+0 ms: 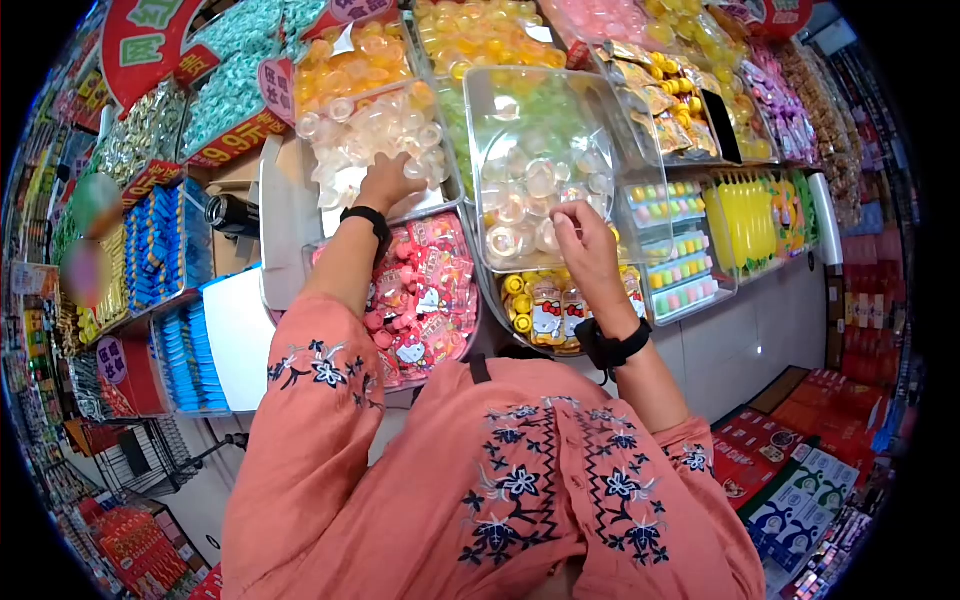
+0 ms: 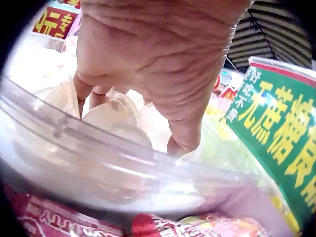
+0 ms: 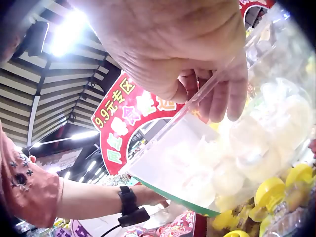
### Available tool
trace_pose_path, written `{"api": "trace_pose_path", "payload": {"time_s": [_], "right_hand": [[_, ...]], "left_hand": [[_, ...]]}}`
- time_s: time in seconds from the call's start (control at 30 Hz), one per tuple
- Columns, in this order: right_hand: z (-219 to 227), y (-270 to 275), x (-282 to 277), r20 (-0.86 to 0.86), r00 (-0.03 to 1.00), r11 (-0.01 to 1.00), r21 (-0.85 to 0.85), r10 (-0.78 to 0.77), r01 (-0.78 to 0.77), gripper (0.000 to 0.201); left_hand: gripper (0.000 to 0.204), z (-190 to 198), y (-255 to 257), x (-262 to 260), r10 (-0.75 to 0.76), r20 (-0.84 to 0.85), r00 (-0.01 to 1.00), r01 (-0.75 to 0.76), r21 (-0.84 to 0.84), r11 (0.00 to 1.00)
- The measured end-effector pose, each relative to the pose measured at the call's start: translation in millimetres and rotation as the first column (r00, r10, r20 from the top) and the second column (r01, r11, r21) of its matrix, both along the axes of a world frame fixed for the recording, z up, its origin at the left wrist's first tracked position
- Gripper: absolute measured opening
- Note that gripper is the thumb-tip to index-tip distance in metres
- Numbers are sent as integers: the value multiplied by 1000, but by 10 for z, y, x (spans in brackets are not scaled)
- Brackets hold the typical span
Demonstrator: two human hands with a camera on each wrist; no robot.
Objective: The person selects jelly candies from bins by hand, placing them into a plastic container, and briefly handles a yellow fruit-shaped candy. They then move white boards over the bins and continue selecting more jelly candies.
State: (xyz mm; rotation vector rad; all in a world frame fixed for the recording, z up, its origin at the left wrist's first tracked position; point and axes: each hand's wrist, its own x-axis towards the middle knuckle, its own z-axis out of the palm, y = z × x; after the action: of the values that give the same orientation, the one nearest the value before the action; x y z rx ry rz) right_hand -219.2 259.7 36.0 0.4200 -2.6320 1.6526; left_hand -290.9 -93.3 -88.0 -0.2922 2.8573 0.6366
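Observation:
My left hand reaches down into a clear bin of pale, translucent jelly cups. In the left wrist view, its fingers and thumb curl down around several of these jelly cups, the fingertips partly hidden among them. My right hand grips the near rim of another clear plastic bin, which stands tilted and also holds pale jelly cups. The right wrist view shows the fingers hooked over the rim to the inside.
Pink candy bags fill a bin below my left hand, and yellow-capped bags lie below the tilted bin. Orange jelly cups and trays of colourful sweets surround them. A white board leans at the left.

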Motion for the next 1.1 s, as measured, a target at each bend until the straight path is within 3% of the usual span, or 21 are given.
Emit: {"api": "trace_pose_path", "payload": {"time_s": [0.1,0.2,0.23,0.3,0.4,0.43,0.5,0.6,0.83,0.93,1.0,1.03,1.07,1.1], "right_hand": [[0,24,-8,6,1000,999,-47,7,-7,15],[-21,34,-45,16,1000,999,-39,-8,9,15],[-14,29,-54,32,999,999,-30,-8,9,16],[3,-3,-69,29,999,999,-46,-23,25,16],[33,-105,-144,-4,999,993,-108,-40,40,21],[30,-123,-172,-13,999,994,-100,-33,32,24],[5,-174,-215,-35,999,996,-90,-15,11,30],[-55,-201,-220,-27,999,997,-59,-40,39,40],[-128,-180,-218,-28,1000,999,47,5,-3,49],[-155,-180,-246,-16,1000,995,98,18,-17,51],[-157,-174,-255,-10,1000,984,180,21,-19,53],[-171,-168,-260,-43,999,977,212,23,-14,52],[-184,-160,-267,-76,997,970,245,26,-7,52],[-192,-163,-265,-110,993,961,278,31,1,52]], "left_hand": [[76,-180,-152,-66,111,-109,988,-86,211,974],[70,471,-52,-22,269,96,958,-266,642,719],[67,634,-21,-56,218,-107,970,-110,607,787],[60,919,40,-83,77,-481,873,170,449,877],[48,1721,714,239,8,-640,768,312,385,869],[50,1788,864,271,-114,-690,715,385,253,888],[55,1872,1097,298,-361,-730,581,495,-35,868],[61,1744,1382,320,-478,-679,557,585,-88,806],[56,1493,1388,465,-495,-663,561,619,-61,783],[49,1513,1085,495,-319,-777,543,534,27,845],[44,1369,630,443,-173,-753,635,395,124,910],[45,1241,352,393,-169,-740,652,314,61,947],[47,1030,92,402,-119,-689,714,184,21,983],[56,981,-79,489,-29,-477,878,33,-1,999]]}}
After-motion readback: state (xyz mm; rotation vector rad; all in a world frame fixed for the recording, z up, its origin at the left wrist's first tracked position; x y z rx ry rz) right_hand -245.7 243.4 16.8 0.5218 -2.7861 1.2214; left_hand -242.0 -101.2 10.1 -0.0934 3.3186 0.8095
